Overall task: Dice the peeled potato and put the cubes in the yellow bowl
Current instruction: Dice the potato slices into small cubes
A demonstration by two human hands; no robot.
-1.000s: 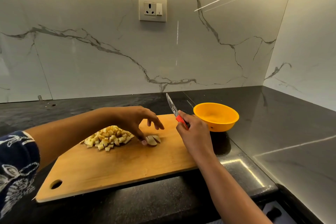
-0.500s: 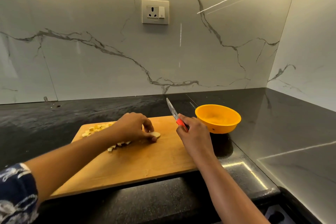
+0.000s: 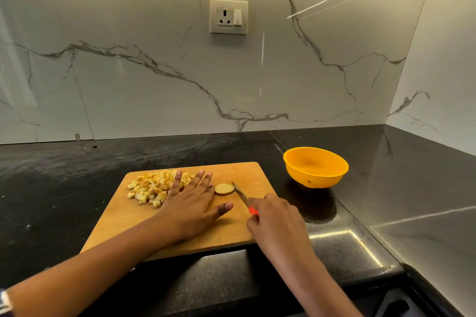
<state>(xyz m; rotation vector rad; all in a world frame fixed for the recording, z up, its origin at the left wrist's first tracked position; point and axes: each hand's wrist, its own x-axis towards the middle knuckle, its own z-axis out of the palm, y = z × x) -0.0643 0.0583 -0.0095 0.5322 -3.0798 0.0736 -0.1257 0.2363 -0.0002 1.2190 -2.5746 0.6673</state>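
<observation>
A wooden cutting board (image 3: 226,231) lies on the black counter. A pile of potato cubes (image 3: 150,189) sits at its far left. My left hand (image 3: 192,203) rests flat on the board with fingers spread, its fingertips against the right side of the pile. One round potato slice (image 3: 224,188) lies flat just right of that hand. My right hand (image 3: 277,221) grips a red-handled knife (image 3: 240,194), whose blade tip is beside the slice. The yellow bowl (image 3: 315,167) stands empty on the counter to the right of the board.
The black counter (image 3: 64,188) runs to a marble wall behind and a side wall at right. A wall socket (image 3: 228,17) is mounted above. The counter's front edge (image 3: 360,269) lies close below the board.
My left hand let go of the slice and flattened out beside the cube pile. My right hand lowered the knife from upright so the blade lies low next to the slice.
</observation>
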